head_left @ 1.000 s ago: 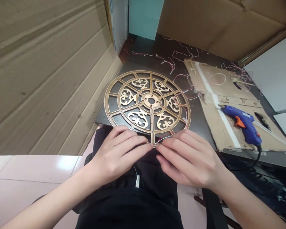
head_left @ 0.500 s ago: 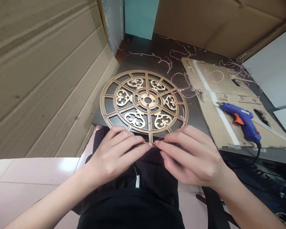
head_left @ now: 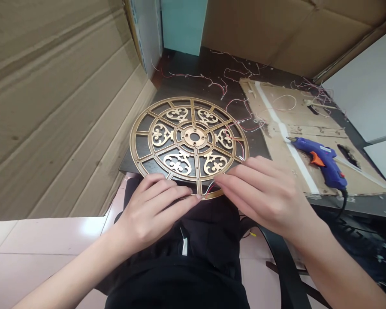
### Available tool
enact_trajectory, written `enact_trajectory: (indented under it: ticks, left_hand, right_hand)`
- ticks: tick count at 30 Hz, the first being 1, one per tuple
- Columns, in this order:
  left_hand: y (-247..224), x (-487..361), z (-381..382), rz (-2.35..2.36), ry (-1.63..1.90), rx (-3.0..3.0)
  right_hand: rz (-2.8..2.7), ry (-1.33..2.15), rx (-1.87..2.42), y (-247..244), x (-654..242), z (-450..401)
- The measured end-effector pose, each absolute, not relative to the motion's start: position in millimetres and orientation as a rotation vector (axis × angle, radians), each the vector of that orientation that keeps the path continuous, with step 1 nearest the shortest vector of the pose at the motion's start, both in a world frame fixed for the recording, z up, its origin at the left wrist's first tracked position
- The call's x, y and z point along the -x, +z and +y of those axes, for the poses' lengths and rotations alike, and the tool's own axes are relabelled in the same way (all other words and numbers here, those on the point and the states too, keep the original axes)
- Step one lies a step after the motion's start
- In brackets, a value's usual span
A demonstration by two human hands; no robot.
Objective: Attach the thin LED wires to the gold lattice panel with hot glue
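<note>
A round gold-coloured metal frame [head_left: 197, 171] with scrolled heart-shaped ornaments lies on the dark table, its near rim overhanging the edge. My left hand [head_left: 156, 208] is closed on that near rim, one fingertip pressing by a spoke where thin wires meet the metal. Between the pinched fingertips of my right hand [head_left: 260, 195] runs a thin red and white wire [head_left: 209, 187], just above the rim. More of this wire [head_left: 242, 148] shows beyond the right hand, lying across the frame's right side. The fingers hide part of the rim.
A blue hot glue gun [head_left: 321, 159] with an orange trigger rests on a cardboard sheet [head_left: 283, 167] at the right. Loose wires [head_left: 212, 79] lie at the back of the dark table [head_left: 180, 86]. A large cardboard panel [head_left: 61, 107] stands at the left.
My right hand has moved away from the left fingertip, up and slightly right along the wire, uncovering more rim and wire. My left hand keeps its place on the rim. The view has shifted slightly.
</note>
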State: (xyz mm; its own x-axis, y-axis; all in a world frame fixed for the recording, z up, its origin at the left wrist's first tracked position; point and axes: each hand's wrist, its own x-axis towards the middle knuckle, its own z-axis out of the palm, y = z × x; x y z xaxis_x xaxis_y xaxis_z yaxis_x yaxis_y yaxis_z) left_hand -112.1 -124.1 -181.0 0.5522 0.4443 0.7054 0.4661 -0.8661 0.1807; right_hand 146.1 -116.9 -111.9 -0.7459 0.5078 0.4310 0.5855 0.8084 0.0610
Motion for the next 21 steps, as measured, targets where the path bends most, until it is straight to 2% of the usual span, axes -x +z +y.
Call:
enact_trajectory:
  ticks: [10,21]
  left_hand:
    - [-183.8,111.8,-125.0,-0.827,-1.249,2.719]
    - [-183.4,111.2,-124.5,-0.816,-1.267,2.711]
  right_hand:
    - [-2.603,0.173,0.83,-115.4,-146.6,-108.6]
    - [-2.67,0.192,0.884,-108.7,-144.0,-101.0]
